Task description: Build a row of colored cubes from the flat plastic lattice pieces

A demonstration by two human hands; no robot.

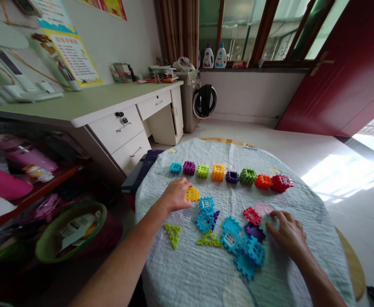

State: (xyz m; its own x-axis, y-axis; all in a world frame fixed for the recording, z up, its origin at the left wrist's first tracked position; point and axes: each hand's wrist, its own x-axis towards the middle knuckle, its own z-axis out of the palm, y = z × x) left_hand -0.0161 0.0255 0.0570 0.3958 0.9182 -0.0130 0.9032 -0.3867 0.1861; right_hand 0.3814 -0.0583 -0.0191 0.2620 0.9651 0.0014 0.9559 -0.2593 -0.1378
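Note:
My left hand (178,195) has its fingers closed on a yellow toothed plastic piece (192,194) at the left middle of the cloth. My right hand (286,230) rests at the right with thumb and fingers apart, beside a red piece (252,216) and a dark purple piece (255,232). Between my hands lie flat blue pieces (231,234) and, overlapping them, more blue ones (249,256). Green triangles (174,235) lie nearer me on the left. Beyond my hands runs a row of coloured stacks, from light blue (176,167) to an orange one (218,172) and a crimson one (282,183).
A pale cloth (187,277) covers the round table. Behind it on the left stands a white desk (119,128) with drawers, and a washing machine (188,100) with its door ajar. A green-rimmed basket (46,251) and a cluttered shelf (36,192) are at the left.

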